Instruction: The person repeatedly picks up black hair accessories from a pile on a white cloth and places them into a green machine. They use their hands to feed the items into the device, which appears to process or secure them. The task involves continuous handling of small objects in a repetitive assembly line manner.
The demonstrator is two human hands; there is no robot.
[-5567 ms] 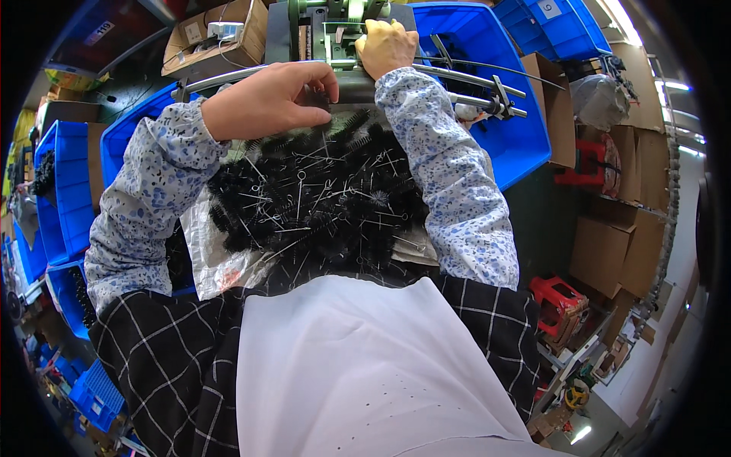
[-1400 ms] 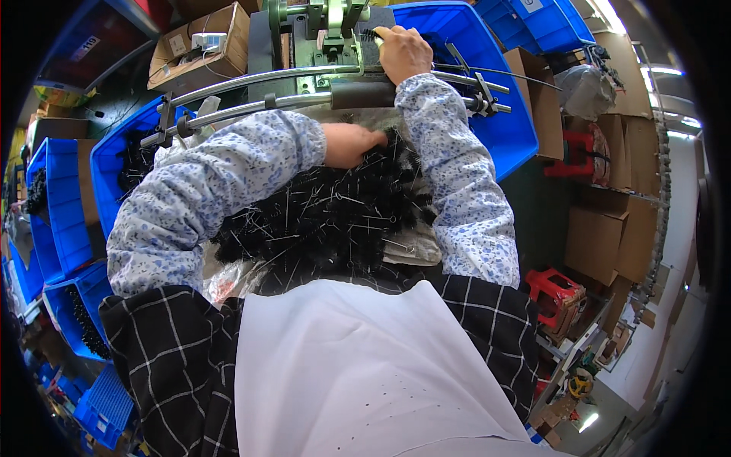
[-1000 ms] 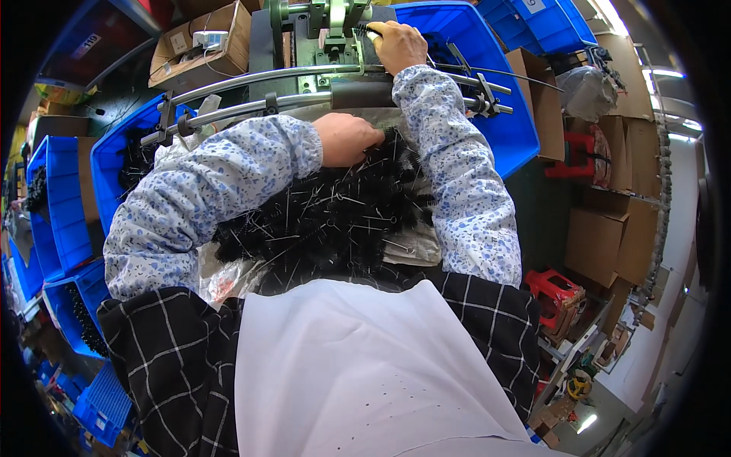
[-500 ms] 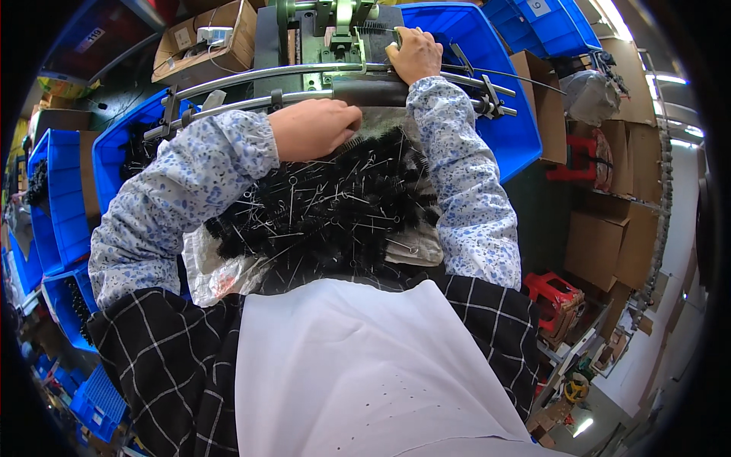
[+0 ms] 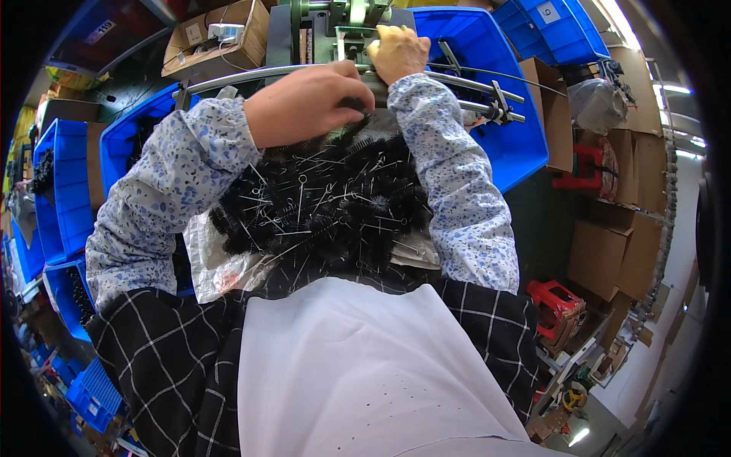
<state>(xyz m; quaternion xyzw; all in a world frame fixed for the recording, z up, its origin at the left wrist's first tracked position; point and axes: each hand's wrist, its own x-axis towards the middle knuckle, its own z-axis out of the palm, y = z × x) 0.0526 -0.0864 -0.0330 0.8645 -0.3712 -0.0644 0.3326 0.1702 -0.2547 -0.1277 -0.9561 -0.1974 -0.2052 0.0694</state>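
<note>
A big heap of black bristle brushes [image 5: 327, 206] with looped wire stems lies in front of me on pale sheeting [image 5: 217, 263]. My left hand [image 5: 308, 103] is above the heap's far edge, fingers curled round a dark-bristled brush [image 5: 352, 103] that is mostly hidden. My right hand [image 5: 399, 53] is farther off, at the front of a green-grey machine [image 5: 282, 38], its fingers bent and pressed together. What they hold, if anything, is hidden. Metal rails [image 5: 251, 75] cross in front of the machine, just below the right hand.
Blue bins [image 5: 510, 152] stand right of the machine and at the left [image 5: 68, 190]. A cardboard box [image 5: 183, 57] with a small white device is at the back left. A red stool [image 5: 556, 305] and cartons [image 5: 601, 255] are at the right.
My left hand has lifted away from the heap toward the machine, with dark bristles now at its fingers. My right hand has shifted slightly left. The view has moved a little.
</note>
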